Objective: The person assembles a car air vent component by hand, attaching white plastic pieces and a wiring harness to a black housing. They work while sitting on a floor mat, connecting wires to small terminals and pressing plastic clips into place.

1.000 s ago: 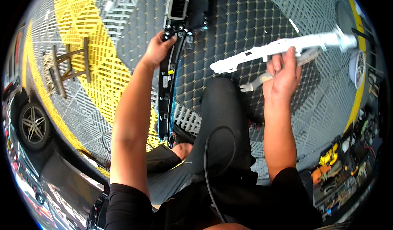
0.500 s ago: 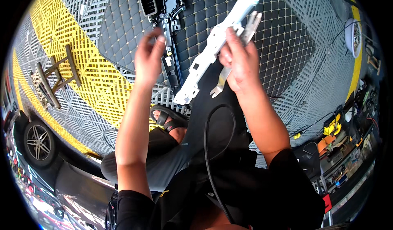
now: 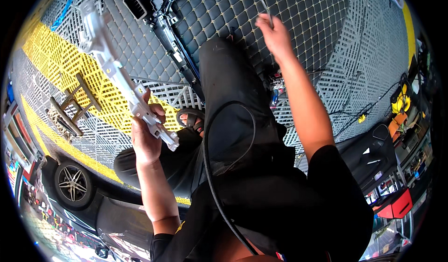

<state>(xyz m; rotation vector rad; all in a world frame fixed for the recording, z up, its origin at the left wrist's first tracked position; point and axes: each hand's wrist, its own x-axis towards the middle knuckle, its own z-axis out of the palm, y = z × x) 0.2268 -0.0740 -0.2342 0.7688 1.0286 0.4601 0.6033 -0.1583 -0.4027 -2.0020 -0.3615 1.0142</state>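
Observation:
My left hand [image 3: 147, 138] is closed around the near end of a long silver-white bracket rail [image 3: 114, 71]. The rail slants up to the far left, off the floor, its holes and tabs showing along its length. Out ahead, my right hand [image 3: 276, 36] is closed on a thin metal pry tool [image 3: 266, 9], seen nearly edge-on above the quilted mat [image 3: 298, 17]. Between the hands, a black dashboard trim panel with an air vent [image 3: 161, 29] lies on the mat, apart from both. My fingers cover part of the rail and the tool's lower end.
A small wooden stool [image 3: 74, 104] stands left on the grey and yellow grating floor [image 3: 51, 66]. A parked car's wheel [image 3: 73, 183] is at the lower left. A black cable [image 3: 208, 168] loops over my lap. Cords and a yellow item [image 3: 401, 102] lie at the right.
The rail has passed from my right hand to my left and swung to the left. My right hand keeps the pry tool and has moved farther out, over the mat.

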